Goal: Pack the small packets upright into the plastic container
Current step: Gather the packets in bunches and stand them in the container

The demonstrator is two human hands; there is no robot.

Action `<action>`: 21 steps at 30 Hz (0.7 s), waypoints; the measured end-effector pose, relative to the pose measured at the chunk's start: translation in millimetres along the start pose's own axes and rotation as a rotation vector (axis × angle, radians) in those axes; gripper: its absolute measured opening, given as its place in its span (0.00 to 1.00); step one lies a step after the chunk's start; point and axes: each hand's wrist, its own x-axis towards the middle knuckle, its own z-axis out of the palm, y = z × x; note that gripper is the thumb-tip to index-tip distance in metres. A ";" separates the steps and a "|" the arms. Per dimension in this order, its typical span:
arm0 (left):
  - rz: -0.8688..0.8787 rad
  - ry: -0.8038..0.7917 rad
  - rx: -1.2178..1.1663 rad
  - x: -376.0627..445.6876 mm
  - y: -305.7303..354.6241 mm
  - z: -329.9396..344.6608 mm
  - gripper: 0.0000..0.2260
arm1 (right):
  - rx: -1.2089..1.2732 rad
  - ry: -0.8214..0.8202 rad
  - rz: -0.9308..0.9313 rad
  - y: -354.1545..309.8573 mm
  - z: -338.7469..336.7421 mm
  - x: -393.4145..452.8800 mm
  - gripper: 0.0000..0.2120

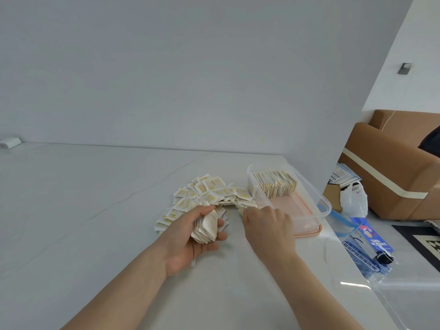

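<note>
Packets everywhere: a loose pile [204, 194] on the table [95, 198], and your left hand [190, 239] curled round a gathered stack [206, 228]. Your right hand [269, 225] reaches into the pile's near edge, fingertips hidden, so whether it's pinching one, you can't tell. The plastic container [316, 201] sits just right, an upright row [273, 184] filling its far end. Careful now: that stack looks fanned and could spill if your grip loosens, and the row may topple toward the open half.

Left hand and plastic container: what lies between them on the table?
In the head view, the right hand reaches into the loose packet pile between the left hand, which grips a packet stack, and the plastic container.
</note>
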 end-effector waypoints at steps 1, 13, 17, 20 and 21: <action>-0.019 -0.009 -0.013 -0.3 -0.9 1.2 0.11 | 0.015 0.042 -0.002 0.6 0.1 -0.2 0.26; -0.040 -0.034 -0.164 9.6 -14.4 2.6 0.18 | 0.471 0.446 0.054 -12.8 4.9 -1.3 0.22; 0.071 -0.033 -0.211 7.0 -10.3 1.5 0.20 | 0.503 0.477 -0.001 -20.0 -0.9 -4.7 0.22; 0.149 -0.032 -0.213 5.1 -7.8 2.8 0.22 | 0.513 0.502 -0.104 -24.8 -2.4 -8.7 0.20; 0.161 -0.030 -0.202 5.0 -7.5 3.5 0.23 | 0.514 0.507 -0.127 -27.0 -3.6 -9.5 0.19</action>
